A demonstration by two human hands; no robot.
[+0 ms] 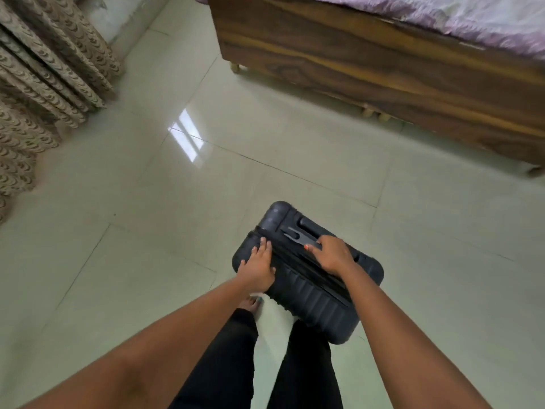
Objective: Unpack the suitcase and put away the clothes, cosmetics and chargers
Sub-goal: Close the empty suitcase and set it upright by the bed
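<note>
Right hand [333, 255] curled round the top handle [306, 236] of the black suitcase [306, 287]. Left hand [258, 265] flat, fingers straight, pressing the shell near the zip. Suitcase upright on the tile floor [177, 202], zipped, between the legs. Likely step: lay it flat. Lower slowly, zip side up, away from the bed [383, 69].

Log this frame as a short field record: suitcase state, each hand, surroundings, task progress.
suitcase: black hard-shell suitcase, upright on the tiled floor, zipped shut
left hand: left hand flat on the top of the shell, fingers straight
right hand: right hand curled round the top handle
surroundings: wooden bed frame ahead, patterned curtain at left
progress: nothing unpacked yet
</note>
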